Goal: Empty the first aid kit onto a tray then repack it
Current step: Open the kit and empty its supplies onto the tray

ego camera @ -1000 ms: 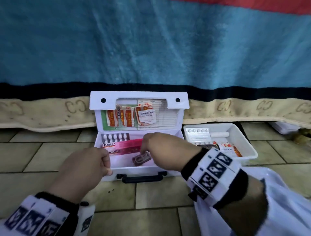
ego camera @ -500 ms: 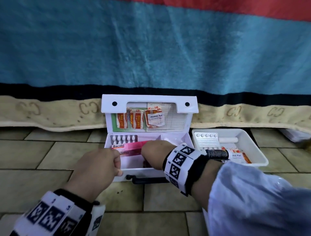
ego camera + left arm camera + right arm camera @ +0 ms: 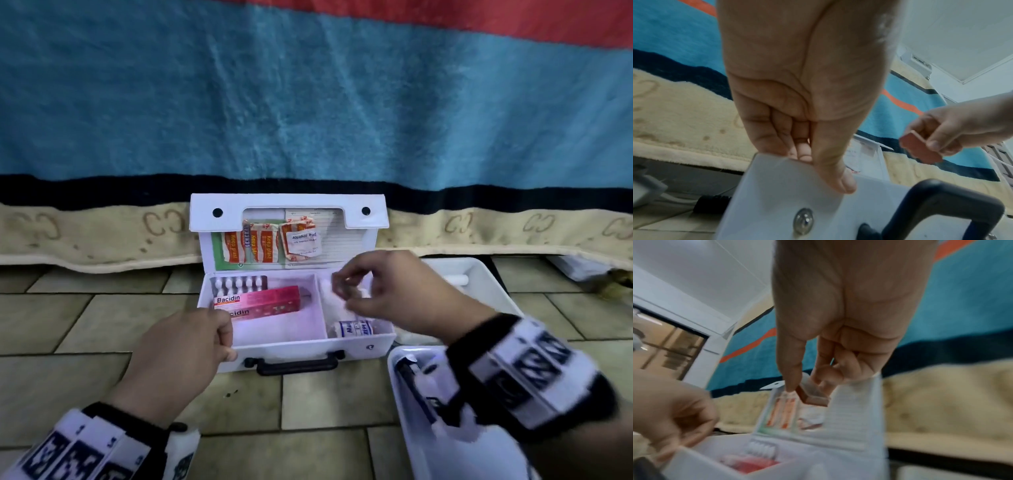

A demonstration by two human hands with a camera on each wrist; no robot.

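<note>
The white first aid kit (image 3: 308,347) stands open on the tiled floor, its lid upright. My left hand (image 3: 191,346) grips the front left rim of the kit (image 3: 789,186), thumb on the outer wall. My right hand (image 3: 383,291) hovers above the right compartment and pinches a small reddish-brown case (image 3: 813,395), also visible as a reddish case (image 3: 920,149) in the left wrist view. A pink Bacidin box (image 3: 260,301) and a blister pack (image 3: 238,283) lie in the left compartment. A bandage roll (image 3: 352,329) lies in the right one.
A white tray (image 3: 493,284) sits right of the kit, mostly hidden by my right arm. A second white tray (image 3: 411,411) lies near me at the lower right. Plaster strips (image 3: 250,245) and an alcohol pad (image 3: 303,241) are tucked in the lid. A blue blanket (image 3: 308,102) hangs behind.
My right hand has lifted the small reddish case out of the left compartment and moved it right, above the right compartment. The left hand has stayed on the kit's rim.
</note>
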